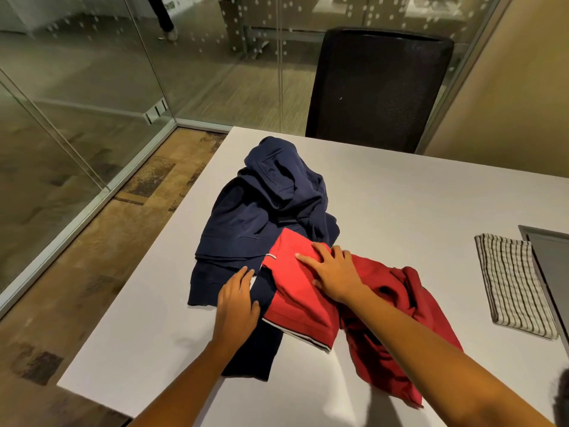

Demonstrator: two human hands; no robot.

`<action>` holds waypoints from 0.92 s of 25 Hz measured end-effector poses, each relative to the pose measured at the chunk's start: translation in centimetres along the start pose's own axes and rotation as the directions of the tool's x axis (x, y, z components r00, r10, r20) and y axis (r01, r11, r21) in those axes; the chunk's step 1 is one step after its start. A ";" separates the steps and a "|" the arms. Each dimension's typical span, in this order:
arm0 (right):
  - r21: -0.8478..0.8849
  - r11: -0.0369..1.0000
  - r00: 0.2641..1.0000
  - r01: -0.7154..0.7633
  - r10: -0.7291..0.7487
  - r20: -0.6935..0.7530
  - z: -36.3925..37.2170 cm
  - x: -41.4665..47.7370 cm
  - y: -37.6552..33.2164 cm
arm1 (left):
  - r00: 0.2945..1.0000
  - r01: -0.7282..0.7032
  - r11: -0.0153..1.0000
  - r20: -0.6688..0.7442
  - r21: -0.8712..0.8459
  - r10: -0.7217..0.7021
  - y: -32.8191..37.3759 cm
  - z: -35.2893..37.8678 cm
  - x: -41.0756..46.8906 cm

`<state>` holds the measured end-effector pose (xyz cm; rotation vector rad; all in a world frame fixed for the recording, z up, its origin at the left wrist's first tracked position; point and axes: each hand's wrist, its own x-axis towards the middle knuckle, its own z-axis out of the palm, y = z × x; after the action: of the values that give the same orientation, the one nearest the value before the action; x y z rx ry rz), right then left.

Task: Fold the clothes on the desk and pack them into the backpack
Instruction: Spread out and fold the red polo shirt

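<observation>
While neither garment shows a finished fold, the task stands at an early stage. The navy sweatshirt (261, 211) lies heaped and creased at about 11 o'clock from the centre of the counter (400, 195), with one dark part trailing toward 6 o'clock near the front edge. The red polo shirt (301, 291) lies at about 5 o'clock from the heap, its upper corner overlapping the navy cloth. Its left portion, with striped trim along the hem, is turned over as one flat panel; its right portion is bunched and wrinkled, reaching toward 4 o'clock. The left grip (237, 303) rests flat on the navy cloth just beside the red panel's 9 o'clock edge, fingers straight, holding nothing. The right grip (335, 275) lies flat on top of the red panel, fingers spread and extended, pressing rather than pinching. Judgement: a first fold of the red shirt is in hand, further folds on it are outstanding, and the navy sweatshirt shows no fold at all. A striped cloth (514, 285) lies folded flat at 3 o'clock, well apart from both garments; whether it belongs to the load cannot be told. No backpack is identifiable in view, and a dark framed object (551, 272) at the 3 o'clock margin is cut off and cannot be named. Packing is not begun, as far as shown.
</observation>
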<state>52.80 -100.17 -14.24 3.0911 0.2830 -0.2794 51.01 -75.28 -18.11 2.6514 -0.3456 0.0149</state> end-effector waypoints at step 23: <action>0.148 0.938 0.936 -0.313 0.331 -0.121 3.7 0.0 5.2 | 0.948 -0.007 0.926 0.298 0.376 -0.114 4.0 2.7 14.9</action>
<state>53.15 -105.46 -17.87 3.2161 -0.2531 -0.0656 64.30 -83.48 -17.69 3.0448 -0.4053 -0.4066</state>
